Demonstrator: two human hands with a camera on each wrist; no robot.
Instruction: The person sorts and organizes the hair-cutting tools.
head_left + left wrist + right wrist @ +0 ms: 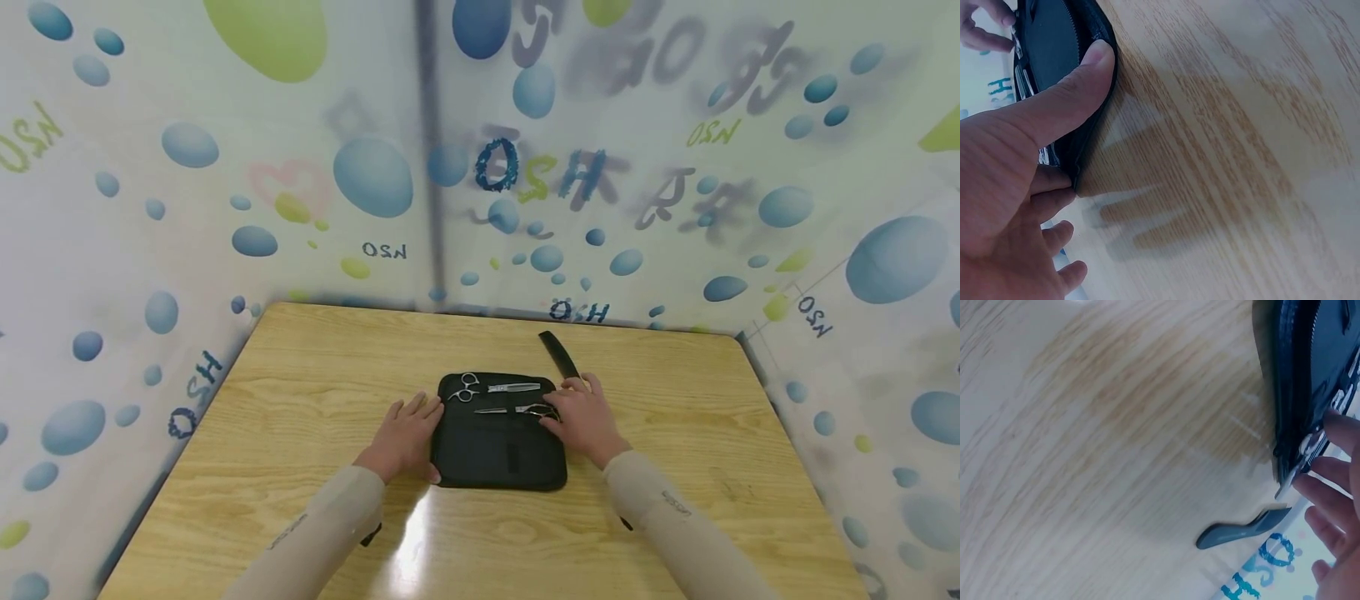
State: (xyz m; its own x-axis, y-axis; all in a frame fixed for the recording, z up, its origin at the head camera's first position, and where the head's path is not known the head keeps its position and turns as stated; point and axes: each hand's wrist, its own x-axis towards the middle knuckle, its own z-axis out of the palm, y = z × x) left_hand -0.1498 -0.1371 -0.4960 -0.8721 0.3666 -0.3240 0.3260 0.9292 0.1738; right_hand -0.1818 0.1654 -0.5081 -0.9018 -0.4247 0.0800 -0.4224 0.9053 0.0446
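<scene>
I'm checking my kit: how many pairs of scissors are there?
2, in the black case: one pair near its far edge, one pair closer, by the right hand.

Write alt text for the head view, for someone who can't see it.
A person's left hand touches the left edge of a black case holding two pairs of scissors; the right hand is at its right edge. A comb lies beyond on the table.

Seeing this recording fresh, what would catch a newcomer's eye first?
Probably the black case on the wooden table, holding silver scissors, with the left hand at its left edge and the right hand at its right. Next, the black comb beyond the right hand, then the drop-patterned walls behind.
</scene>
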